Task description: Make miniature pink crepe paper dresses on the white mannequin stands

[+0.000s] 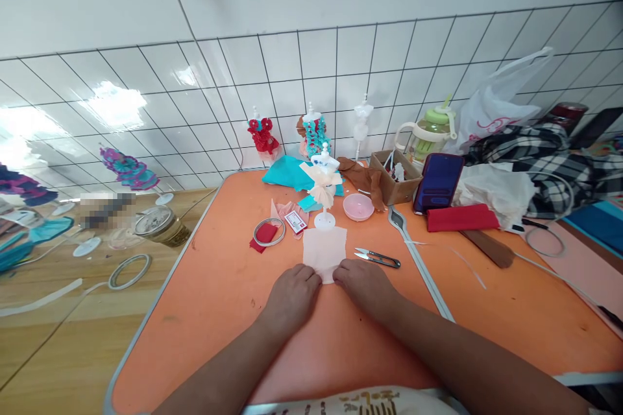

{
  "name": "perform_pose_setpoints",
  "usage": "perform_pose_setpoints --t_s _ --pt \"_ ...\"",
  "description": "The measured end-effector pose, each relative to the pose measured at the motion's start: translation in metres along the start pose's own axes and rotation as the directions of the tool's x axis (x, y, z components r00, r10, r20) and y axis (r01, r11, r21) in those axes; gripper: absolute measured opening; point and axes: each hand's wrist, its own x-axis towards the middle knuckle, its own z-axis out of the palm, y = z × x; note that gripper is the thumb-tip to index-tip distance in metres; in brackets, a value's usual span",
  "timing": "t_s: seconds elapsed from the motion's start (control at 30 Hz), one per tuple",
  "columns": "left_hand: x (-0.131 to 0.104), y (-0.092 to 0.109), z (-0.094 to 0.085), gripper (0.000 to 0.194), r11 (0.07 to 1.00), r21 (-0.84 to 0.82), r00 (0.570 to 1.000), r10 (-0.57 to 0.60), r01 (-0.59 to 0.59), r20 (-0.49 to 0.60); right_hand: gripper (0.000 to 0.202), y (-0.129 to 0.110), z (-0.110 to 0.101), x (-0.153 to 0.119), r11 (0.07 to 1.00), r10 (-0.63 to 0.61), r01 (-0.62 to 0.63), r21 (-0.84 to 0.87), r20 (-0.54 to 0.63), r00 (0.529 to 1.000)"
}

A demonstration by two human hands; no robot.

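Fingers of left hand [293, 292] and right hand [368, 285] bunch narrow, holding pale cloth [324, 248] by its near edge.
Working that edge seems in hand, calling for even tension; snips [392, 263] lie just beyond the right fingers.

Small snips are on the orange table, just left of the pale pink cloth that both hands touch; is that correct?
Not quite: the head view shows the small snips just right of the pale pink cloth. They are on the orange table, and the left hand and right hand both touch the cloth.
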Motion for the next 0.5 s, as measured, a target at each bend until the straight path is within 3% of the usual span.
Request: perform_pose_setpoints --t_s 0.17,0.5 --pt "-0.0014 -0.0020 0.0010 0.024 0.999 0.014 0.997 -0.041 0.040 0.069 0.017 0.0006 -0.0012 -0.0003 1.000 0.022 -0.022 0.006 0.026 0.999" --pt "0.0002 -0.0010 0.0028 0.027 0.999 -0.032 1.000 -0.015 0.015 -0.004 0.018 0.0002 -0.0019 -0.0003 1.000 0.004 -0.004 -0.001 0.043 0.999"
